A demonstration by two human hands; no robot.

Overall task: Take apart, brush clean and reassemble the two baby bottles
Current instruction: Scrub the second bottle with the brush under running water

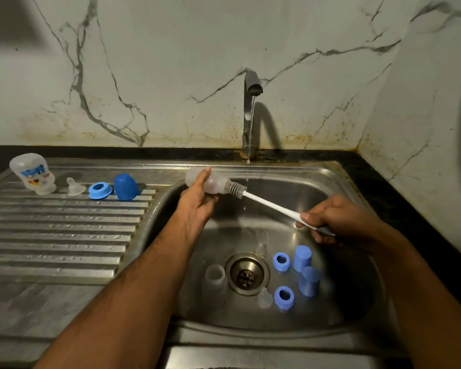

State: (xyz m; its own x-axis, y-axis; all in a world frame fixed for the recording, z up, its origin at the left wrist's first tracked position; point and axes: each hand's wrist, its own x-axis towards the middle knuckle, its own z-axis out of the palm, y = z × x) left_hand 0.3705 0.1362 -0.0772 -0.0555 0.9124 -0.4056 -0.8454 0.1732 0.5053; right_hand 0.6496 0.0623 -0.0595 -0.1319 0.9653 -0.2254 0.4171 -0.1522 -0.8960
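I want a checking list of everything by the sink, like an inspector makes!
Surface: steel sink with ribbed drainboard.
Job's things: left hand grips clear bottle; right hand holds brush, bristles at the bottle's mouth. Printed bottle, teat, blue ring and blue cap sit on the drainboard. Another clear bottle, rings, caps and teats lie in the basin.
Clutter: nothing seen.
Hands: both busy.
Cables: nothing seen.
Surroundings: tap running; stained marble wall.
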